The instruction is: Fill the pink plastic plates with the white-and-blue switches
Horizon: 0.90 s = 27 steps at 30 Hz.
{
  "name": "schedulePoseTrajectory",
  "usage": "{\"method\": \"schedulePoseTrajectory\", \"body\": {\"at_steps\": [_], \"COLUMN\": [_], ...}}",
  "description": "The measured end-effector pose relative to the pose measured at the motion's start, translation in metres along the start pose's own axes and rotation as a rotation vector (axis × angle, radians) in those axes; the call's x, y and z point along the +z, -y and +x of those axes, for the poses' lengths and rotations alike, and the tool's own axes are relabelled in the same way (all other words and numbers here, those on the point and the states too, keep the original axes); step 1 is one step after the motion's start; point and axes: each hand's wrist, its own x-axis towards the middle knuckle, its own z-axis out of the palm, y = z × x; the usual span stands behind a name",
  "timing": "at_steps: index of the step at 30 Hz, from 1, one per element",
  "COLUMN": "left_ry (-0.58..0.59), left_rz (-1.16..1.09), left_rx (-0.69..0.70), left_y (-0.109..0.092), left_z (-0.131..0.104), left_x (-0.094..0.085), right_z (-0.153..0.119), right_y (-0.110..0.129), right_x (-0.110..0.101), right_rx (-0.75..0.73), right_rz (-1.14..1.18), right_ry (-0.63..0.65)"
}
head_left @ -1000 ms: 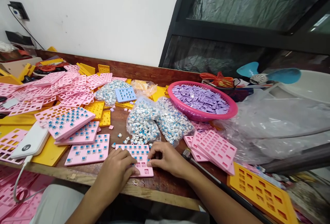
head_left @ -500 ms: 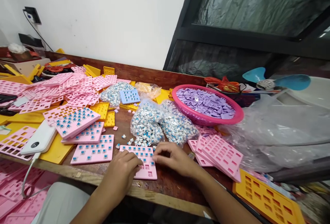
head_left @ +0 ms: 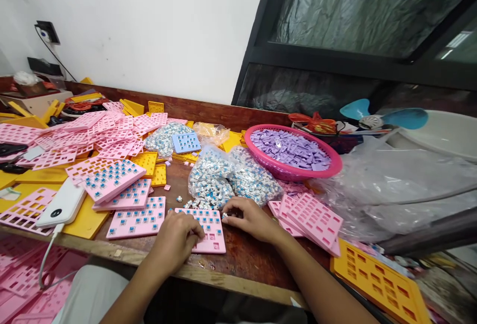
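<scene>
A pink switch plate (head_left: 218, 245) lies at the table's front edge, with blue-topped key switches in many of its square holes and several bare holes near its lower right. My left hand (head_left: 179, 237) rests over the plate's left part, fingers curled and closed on it. Just off the plate's right edge, my right hand (head_left: 248, 219) pinches a small white key switch (head_left: 224, 215) between thumb and fingertips. Behind the plate, loose key switches (head_left: 197, 203) spill from a clear bag of switches (head_left: 210, 175); a second bag (head_left: 251, 180) stands beside it.
Filled pink plates (head_left: 136, 219) are stacked to the left, near a white power bank (head_left: 62, 203) with a cable. A pink basket (head_left: 335, 162) holds purple keycaps. Pink plates (head_left: 316, 219) and a yellow plate (head_left: 378, 284) lie to the right, near clear plastic sheeting (head_left: 372, 185).
My right hand has drawn slightly back from the plate's right side, and a white switch now shows at its fingertips. My left hand stays on the plate, fingers more curled. The view has shifted slightly.
</scene>
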Motion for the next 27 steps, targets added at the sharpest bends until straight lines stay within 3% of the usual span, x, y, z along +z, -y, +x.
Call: {"method": "schedulePoseTrajectory", "body": {"at_steps": [3,6,9,13,18,22,27], "left_ry": [-0.076,-0.188,-0.152,-0.064,-0.098,-0.144,0.022], "left_rz": [-0.012,0.166,0.355,0.48,0.504,0.4,0.198], "left_rx": [0.025,0.02,-0.021,-0.068,-0.069,-0.02,0.096], "left_y": [0.008,0.025,0.038,0.042,0.039,0.031,0.003], "left_z": [-0.003,-0.005,-0.005,-0.001,0.005,-0.008,-0.031], "left_x": [-0.014,-0.039,-0.054,-0.048,-0.038,-0.045,-0.035], "right_z": [-0.004,-0.005,-0.006,-0.011,-0.014,-0.013,-0.013], "right_y": [0.009,0.02,0.03,0.038,0.041,0.041,0.042], "right_x": [-0.004,0.001,0.012,0.025,0.032,0.032,0.038], "right_rx": [0.042,-0.052,-0.089,-0.077,-0.218,-0.27,-0.259], "right_rz": [0.209,0.279,0.265,0.135,0.041,0.093,0.119], "right_ry": [-0.019,-0.037,-0.003,0.021,0.05,0.028,-0.007]}}
